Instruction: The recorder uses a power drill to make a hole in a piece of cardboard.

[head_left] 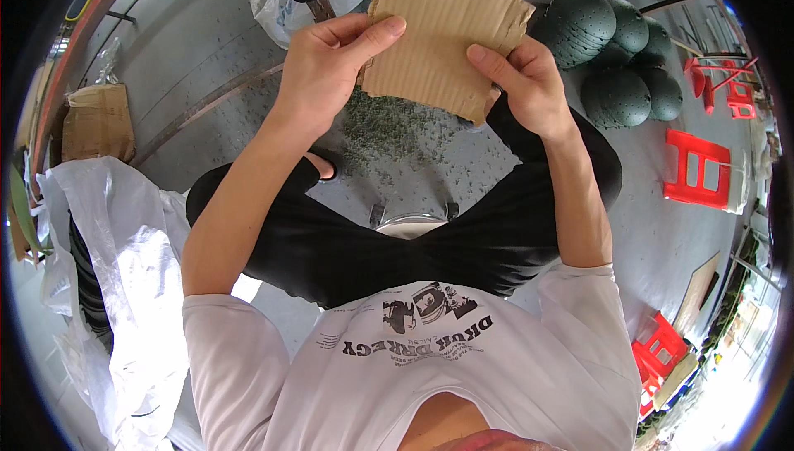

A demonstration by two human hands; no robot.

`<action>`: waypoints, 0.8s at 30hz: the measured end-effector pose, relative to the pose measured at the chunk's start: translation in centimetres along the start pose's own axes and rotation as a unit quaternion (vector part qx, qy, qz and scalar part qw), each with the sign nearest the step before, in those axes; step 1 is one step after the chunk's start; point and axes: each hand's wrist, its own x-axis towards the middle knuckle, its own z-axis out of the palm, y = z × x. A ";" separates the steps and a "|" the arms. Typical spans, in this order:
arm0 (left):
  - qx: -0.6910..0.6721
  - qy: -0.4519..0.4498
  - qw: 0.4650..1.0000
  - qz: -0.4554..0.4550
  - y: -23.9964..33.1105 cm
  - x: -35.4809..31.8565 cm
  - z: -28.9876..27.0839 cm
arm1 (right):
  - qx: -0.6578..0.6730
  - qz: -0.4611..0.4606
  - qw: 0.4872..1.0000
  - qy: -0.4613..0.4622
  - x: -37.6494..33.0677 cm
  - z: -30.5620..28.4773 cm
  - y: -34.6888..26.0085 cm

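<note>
Two hands grip one torn piece of brown corrugated cardboard [442, 33]: the left hand [327, 66] pinches its left edge, the right hand [525, 83] its lower right corner. Its long axis tilts far-left to near-right, above green crumbs [393, 132] on the floor.

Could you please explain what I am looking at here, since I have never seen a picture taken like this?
This is one wide fisheye picture from a camera worn on a person's head, looking down, so straight edges bend near the rim. No machine is at work, only two bare hands. The left hand and right hand grip a torn piece of brown cardboard by its edges. Below it, green crumbs lie scattered on the grey floor. Dark green foam balls sit to the right, and white plastic bags to the left.
</note>
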 end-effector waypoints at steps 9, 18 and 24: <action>0.106 -0.067 0.991 0.043 0.1 0.3 -1.5 | 0.003 -0.038 0.999 0.028 -0.2 0.8 0.0; -0.036 -0.142 0.987 0.073 -0.3 1.0 -1.9 | 0.143 0.003 0.990 -0.016 -0.1 0.5 -0.2; -0.089 -0.260 0.957 0.092 -0.5 1.0 -2.5 | 0.321 -0.067 0.937 -0.123 -0.4 -0.5 0.2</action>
